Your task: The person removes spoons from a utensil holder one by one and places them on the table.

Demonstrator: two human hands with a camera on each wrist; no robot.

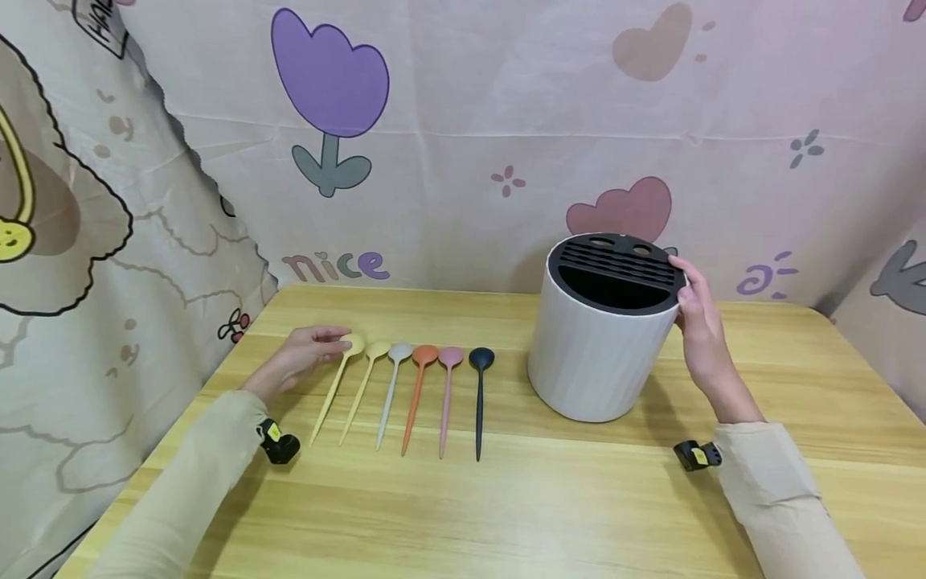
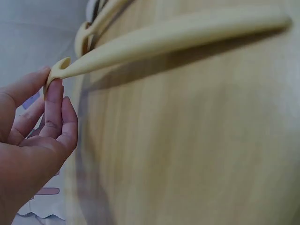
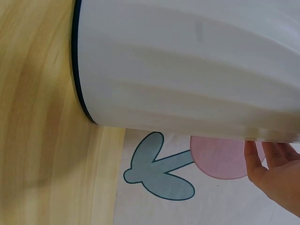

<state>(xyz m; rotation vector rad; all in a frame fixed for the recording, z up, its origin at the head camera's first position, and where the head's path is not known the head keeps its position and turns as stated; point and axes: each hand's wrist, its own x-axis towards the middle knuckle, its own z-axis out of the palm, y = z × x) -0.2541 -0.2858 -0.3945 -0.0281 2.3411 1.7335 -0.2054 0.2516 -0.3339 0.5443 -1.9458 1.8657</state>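
My left hand [image 1: 307, 354] pinches the bowl of the leftmost pale yellow spoon [image 1: 333, 388] between thumb and fingers. In the left wrist view that spoon's handle [image 2: 187, 40] slants above the wood, its shadow beneath. To its right lie a second yellow spoon [image 1: 359, 390], a grey one [image 1: 389, 394], an orange one [image 1: 415, 398], a pink one [image 1: 445, 394] and a black one [image 1: 480, 402], bowls facing away. Against the right side of a white ribbed utensil holder [image 1: 600, 354] rests my right hand [image 1: 702, 338], its fingertips near the black slotted lid [image 1: 615, 273]. The holder stands upright.
The wooden table [image 1: 550, 515] ends at a patterned cloth [image 1: 463, 161] hanging behind it. More cloth hangs on the left side. A small black camera sits on each wrist, the left camera [image 1: 278, 442] close to the spoon handles.
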